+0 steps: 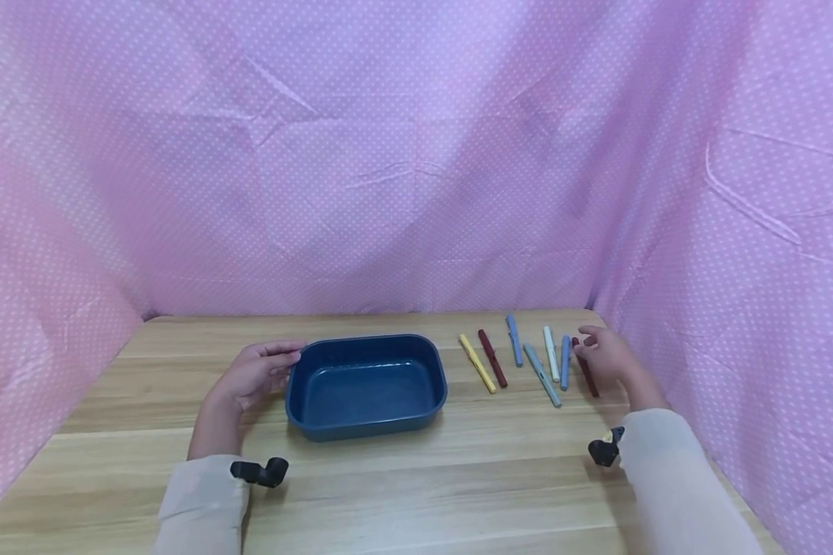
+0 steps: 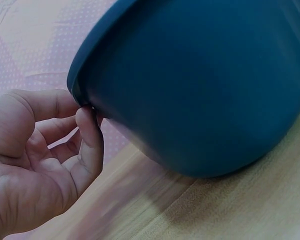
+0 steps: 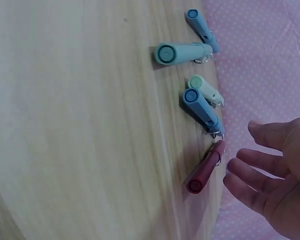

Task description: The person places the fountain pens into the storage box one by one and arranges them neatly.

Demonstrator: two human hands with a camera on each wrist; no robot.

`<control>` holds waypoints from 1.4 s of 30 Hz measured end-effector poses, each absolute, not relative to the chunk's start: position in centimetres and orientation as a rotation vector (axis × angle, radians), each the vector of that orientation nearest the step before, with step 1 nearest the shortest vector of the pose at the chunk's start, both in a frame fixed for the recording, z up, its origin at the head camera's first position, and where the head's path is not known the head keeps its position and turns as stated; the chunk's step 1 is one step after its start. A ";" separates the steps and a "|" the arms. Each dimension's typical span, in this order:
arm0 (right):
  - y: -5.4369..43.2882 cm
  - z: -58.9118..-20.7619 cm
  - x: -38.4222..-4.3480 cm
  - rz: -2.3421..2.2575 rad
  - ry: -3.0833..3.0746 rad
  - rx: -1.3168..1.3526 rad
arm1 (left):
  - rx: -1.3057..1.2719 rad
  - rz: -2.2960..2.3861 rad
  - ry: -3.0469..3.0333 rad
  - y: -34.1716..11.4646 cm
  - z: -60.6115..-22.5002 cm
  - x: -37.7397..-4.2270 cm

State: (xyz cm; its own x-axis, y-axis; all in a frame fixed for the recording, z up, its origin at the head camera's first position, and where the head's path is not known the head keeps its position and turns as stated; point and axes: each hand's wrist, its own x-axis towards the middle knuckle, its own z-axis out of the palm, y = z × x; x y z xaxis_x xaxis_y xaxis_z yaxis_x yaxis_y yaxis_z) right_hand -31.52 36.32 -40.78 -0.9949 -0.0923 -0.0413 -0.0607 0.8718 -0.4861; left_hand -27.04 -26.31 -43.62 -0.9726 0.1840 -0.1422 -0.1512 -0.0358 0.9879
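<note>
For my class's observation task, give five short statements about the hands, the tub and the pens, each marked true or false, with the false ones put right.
1. The left hand touches the rim of the blue tub. True.
2. The tub is full of pens. False: no pen is in it; seven pens lie on the table.
3. The pen nearest the right hand is a dark red pen. True.
4. Only one pen is dark red. False: two are.
5. The pen nearest the tub is the yellow pen. True.
</note>
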 end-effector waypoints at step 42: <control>39.3 -43.1 -32.1 -1.146 2.731 0.081 | 0.020 2.105 2.010 -26.2 -43.5 -27.0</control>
